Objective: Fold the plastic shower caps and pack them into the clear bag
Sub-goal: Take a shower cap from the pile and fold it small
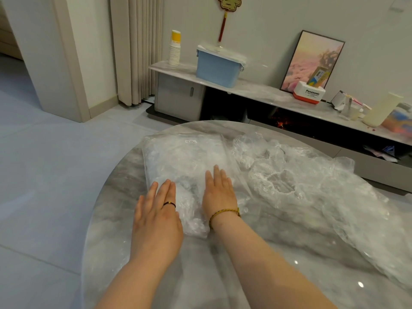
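The left hand (156,215) lies flat on the near left corner of the clear bag (185,157), fingers straight and close together, pressing down and holding nothing. The bag rests on the round marble table (223,275), already plump with crumpled plastic, with a small white label (191,141) near its far edge. The right hand (219,192) lies on the bag's near right part, palm down and fingers straight, also pressing and not gripping. Right of the bag, touching its edge, sprawls a loose heap of shower caps (301,181), unfolded, their gathered rims puckered.

The film looks very light, soft and slippery, and it probably traps air and springs back, so flat palms seem the best way to squeeze it down. A cap is probably best taken by pinching its gathered rim, which gives more purchase than the smooth film. I cannot tell where the bag's mouth is.
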A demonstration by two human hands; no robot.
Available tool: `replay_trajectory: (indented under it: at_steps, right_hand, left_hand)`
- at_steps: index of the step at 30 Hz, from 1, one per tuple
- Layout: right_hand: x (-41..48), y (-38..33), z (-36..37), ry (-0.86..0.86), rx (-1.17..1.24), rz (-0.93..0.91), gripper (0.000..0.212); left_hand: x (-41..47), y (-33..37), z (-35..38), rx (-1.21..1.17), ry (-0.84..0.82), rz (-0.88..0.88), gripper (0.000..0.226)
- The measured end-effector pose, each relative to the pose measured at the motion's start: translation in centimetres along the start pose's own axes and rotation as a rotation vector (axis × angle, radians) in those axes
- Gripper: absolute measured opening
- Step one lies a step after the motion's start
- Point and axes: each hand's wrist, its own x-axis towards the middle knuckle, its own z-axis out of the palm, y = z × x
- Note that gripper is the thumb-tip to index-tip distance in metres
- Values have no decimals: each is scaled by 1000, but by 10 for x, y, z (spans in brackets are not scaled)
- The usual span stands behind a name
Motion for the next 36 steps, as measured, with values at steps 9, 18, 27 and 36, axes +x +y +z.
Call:
replay_trajectory:
  at_steps: [9, 18, 27, 36]
  right_hand:
    - [28, 22, -7, 112, 369, 376, 43]
    - [17, 27, -3, 101, 356, 351, 57]
    - [-47, 20, -11, 154, 566, 145, 68]
    - [-24, 20, -2, -43, 38, -13, 53]
  left_hand:
    - [4, 4, 2, -4, -14, -26, 57]
    - [5, 5, 2, 16, -28, -37, 59]
    - [3, 5, 0, -15, -13, -13, 58]
    - [1, 4, 3, 11, 7, -1, 58]
